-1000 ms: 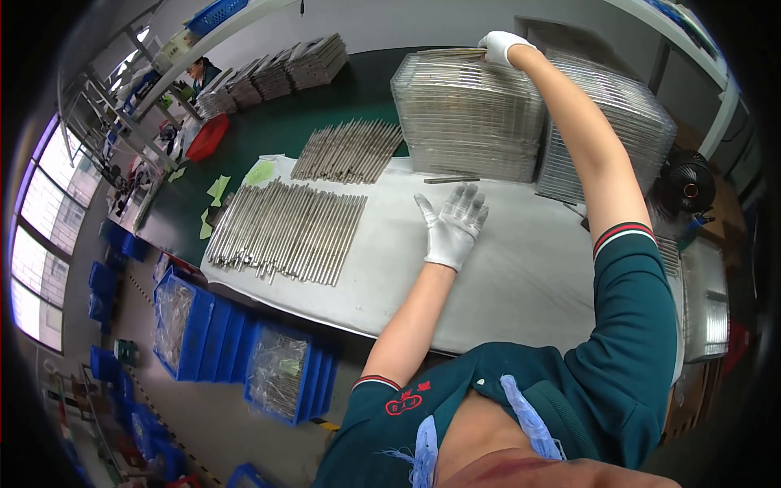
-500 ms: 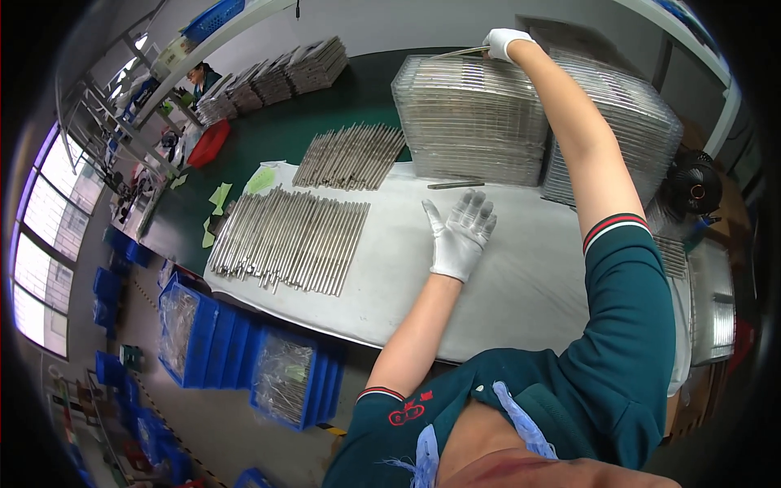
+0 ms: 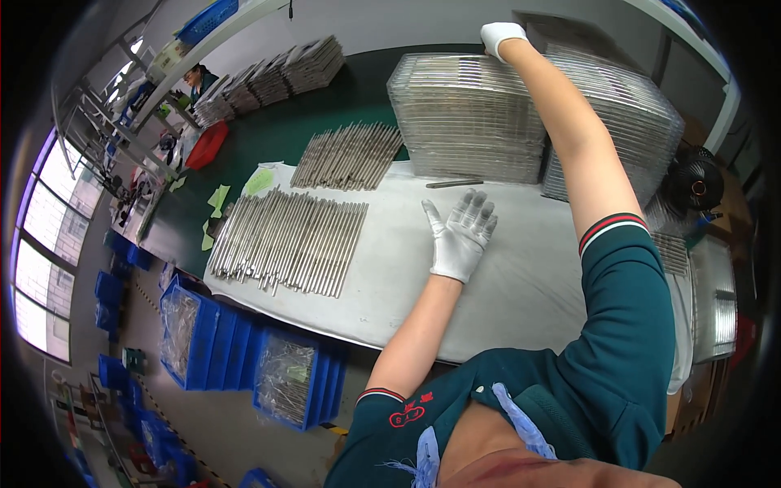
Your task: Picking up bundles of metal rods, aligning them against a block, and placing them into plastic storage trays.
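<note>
My left hand (image 3: 461, 240), in a white glove with greyed fingertips, rests palm up on the white cloth (image 3: 390, 309), fingers spread and holding nothing. A single metal rod (image 3: 454, 184) lies just beyond its fingertips. My right hand (image 3: 502, 38), also gloved in white, reaches to the top far edge of a tall stack of clear plastic trays (image 3: 476, 122) with metal rods in the top one. Its fingers point down and are mostly hidden. Left of my left hand, a row of metal rods (image 3: 289, 244) lies side by side, with a second batch of rods (image 3: 348, 156) behind it.
Another tray stack (image 3: 614, 130) stands to the right, near a black fan (image 3: 695, 183). Blue crates (image 3: 215, 342) sit below the table's front left edge. Stacked packs (image 3: 277, 77), a red tray (image 3: 207, 144) and a seated person (image 3: 199, 80) are at the far left.
The rod that stuck out from my right hand above the tray stack no longer shows there. My right hand has shifted slightly left; my left hand has stayed in place.
</note>
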`<state>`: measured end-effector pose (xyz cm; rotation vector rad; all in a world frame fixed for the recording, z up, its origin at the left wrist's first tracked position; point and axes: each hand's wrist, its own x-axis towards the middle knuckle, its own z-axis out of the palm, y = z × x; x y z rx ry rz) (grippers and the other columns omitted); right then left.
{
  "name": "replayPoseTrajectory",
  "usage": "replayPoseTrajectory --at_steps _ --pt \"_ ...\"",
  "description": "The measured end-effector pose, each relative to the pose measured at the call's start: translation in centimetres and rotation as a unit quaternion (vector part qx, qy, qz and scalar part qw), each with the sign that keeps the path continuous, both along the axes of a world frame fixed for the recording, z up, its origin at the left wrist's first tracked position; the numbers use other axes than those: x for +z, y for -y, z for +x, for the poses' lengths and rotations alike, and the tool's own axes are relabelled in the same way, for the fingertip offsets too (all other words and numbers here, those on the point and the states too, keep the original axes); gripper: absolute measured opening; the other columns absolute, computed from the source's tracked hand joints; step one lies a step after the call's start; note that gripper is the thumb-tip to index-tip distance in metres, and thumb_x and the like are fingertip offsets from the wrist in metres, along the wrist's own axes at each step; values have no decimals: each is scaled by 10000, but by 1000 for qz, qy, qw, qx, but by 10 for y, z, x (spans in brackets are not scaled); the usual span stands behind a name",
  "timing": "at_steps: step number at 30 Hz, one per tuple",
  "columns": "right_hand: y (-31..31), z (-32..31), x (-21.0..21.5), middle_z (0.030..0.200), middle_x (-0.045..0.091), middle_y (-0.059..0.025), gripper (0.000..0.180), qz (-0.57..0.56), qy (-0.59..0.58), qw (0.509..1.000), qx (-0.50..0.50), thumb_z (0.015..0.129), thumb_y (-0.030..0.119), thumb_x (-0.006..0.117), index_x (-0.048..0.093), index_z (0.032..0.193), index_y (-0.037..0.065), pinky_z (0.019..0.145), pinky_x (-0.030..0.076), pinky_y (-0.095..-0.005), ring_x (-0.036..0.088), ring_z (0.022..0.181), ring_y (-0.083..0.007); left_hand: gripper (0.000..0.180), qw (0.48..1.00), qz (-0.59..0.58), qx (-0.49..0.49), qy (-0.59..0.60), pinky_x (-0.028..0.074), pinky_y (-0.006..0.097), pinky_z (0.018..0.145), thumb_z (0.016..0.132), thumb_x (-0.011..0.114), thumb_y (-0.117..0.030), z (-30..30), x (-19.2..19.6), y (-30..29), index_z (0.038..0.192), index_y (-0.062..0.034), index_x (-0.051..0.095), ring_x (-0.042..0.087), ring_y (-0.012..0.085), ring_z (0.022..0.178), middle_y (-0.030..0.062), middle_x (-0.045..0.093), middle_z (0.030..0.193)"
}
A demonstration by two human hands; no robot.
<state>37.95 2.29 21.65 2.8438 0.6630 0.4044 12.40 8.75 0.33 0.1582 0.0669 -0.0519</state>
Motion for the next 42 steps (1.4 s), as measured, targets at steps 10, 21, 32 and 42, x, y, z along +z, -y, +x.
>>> replayPoseTrajectory --at_steps 10,21,32,42 --pt "-16 -28 -48 1371 224 -166 931 74 -164 965 190 618 642 583 231 1343 175 1013 246 -419 262 1244 -330 715 1000 17 1 2 439 403 842 709 440 -667 4 -2 2 1055 -46 519 542 238 935 84 557 1051" --pt "-26 -47 -42 1305 372 -109 787 93 -175 962 186 652 496 620 308 1315 207 942 351 -363 409 1152 -295 713 1000 25 3 -2 438 398 846 703 461 -662 5 -1 2 1052 -43 524 538 230 914 67 553 1057" --pt "10 -128 -64 1280 393 -114 503 7 8 944 329 786 344 544 434 1226 124 913 376 -379 374 1174 -299 773 994 99 38 -36 414 389 855 690 442 -697 12 -8 -4 1086 -35 489 493 237 957 84 500 1099" --pt "271 -302 -70 1029 565 -112 382 268 31 961 55 735 205 614 535 1086 76 827 418 -326 526 947 -258 758 991 77 82 -67 394 419 883 682 471 -685 8 -21 -18 1080 -39 476 486 255 1018 75 530 1086"
